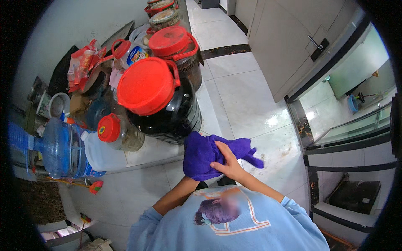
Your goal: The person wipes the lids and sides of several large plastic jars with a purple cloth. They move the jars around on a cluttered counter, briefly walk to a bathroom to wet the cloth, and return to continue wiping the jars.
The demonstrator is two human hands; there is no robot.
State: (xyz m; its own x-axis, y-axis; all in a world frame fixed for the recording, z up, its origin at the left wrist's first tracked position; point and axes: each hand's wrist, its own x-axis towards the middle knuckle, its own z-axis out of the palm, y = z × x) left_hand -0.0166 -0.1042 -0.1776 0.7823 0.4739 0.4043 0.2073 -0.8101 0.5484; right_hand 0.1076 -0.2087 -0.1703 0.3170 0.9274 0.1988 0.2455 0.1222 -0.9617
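A purple cloth (201,155) drapes over my left hand, so only the wrist and forearm (177,194) show and its fingers are hidden. With thumb and fingers, my right hand (228,161) grips the cloth's middle, and a loose end hangs off to the right. Just beyond the bundle stands a large dark jar (176,116) with a red screw lid (147,86) and a red carrying handle. The cloth overlaps the jar's lower right side in view; whether they touch I cannot tell.
Behind stands another red-lidded jar (172,42). A small red-capped jar (121,131), a white plastic jug (102,150) and a blue water bottle (59,147) crowd the ledge's left. A grey door (285,40) and a glass-sided doorway (351,128) are on the right.
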